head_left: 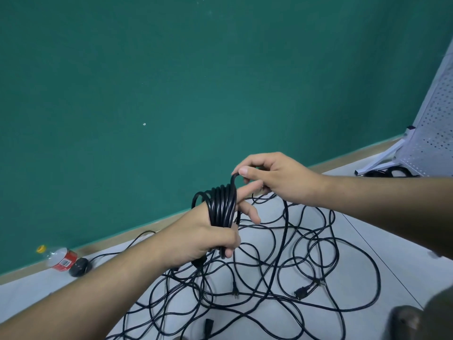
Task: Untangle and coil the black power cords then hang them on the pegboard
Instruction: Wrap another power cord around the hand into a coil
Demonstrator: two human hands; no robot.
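The left hand [203,234] served as a form: a coil [220,204] of several black turns sat wrapped round it, with the lower fingers curled in to clamp the bottom of the loops so they would not slip off. Just above and right of it, nearly touching, the right hand [277,177] pinched the cord [234,179] between thumb and forefinger at the top of the coil, probably to guide another turn on. From that hand the cord dropped to the tangle [269,278] lying on the floor [367,241] below both hands, so most of the untangling looked undone. The pegboard [434,133] stood well off to the right of the right hand, and a bottle [58,258] lay far left of the left hand.
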